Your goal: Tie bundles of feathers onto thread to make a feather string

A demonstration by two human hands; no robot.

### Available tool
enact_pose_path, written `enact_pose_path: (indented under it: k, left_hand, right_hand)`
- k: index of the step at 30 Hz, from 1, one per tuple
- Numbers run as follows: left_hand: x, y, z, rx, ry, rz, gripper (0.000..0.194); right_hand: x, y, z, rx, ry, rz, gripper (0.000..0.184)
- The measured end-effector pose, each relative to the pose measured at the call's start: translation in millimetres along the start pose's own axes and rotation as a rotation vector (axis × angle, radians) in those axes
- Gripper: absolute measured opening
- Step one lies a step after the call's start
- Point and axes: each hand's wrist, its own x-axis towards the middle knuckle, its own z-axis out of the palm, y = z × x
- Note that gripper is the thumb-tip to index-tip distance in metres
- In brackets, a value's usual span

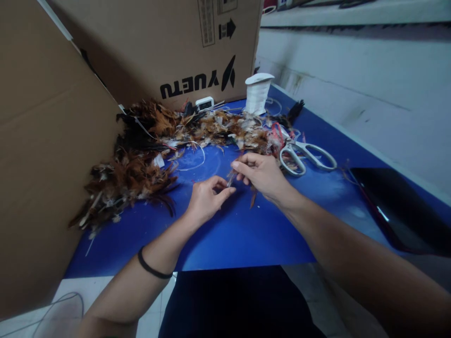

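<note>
My left hand (208, 196) and my right hand (261, 174) meet over the blue tabletop (243, 239). A small brown feather (231, 178) runs between them, its pale quill end pinched in my left fingertips. The fingers of my right hand are closed on its upper, fluffy part. Just below my right hand, another brown wisp of feather (252, 197) shows. Behind the hands lies a long heap of brown, black and white feathers (211, 129), and more feathers (130, 180) are piled at the left.
Silver-handled scissors (292, 157) lie right of my right hand, near a white spool of thread (258, 96). A small white digital device (204, 103) sits behind the feathers. A dark tablet or phone (401, 206) rests at the right edge. Cardboard (141, 47) walls the back and left.
</note>
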Motion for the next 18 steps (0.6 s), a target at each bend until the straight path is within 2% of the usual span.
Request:
enact_pose_path:
  k: [3,9,14,16,18]
  left_hand:
    - [-0.5,0.0,-0.3,0.044,-0.016,0.042,0.017]
    - [0.4,0.0,-2.6,0.043,-0.004,0.015,0.017]
    - [6.4,-2.5,-5.0,-0.238,0.026,-0.125,0.022]
    - [8.8,-2.5,-5.7,-0.360,0.064,-0.174,0.025]
    - [9.9,-1.9,-5.9,-0.436,0.094,-0.197,0.027]
  right_hand:
    - [-0.2,1.7,1.3,-0.018,-0.008,0.009,0.024]
    - [2.9,4.6,-0.4,0.043,0.013,0.027,0.024]
    - [9.3,4.9,-5.7,0.206,0.174,0.043,0.021]
    - [9.2,3.3,-6.2,0.250,0.173,0.066,0.020]
    - [7.1,1.4,-5.2,0.248,0.109,0.096,0.022]
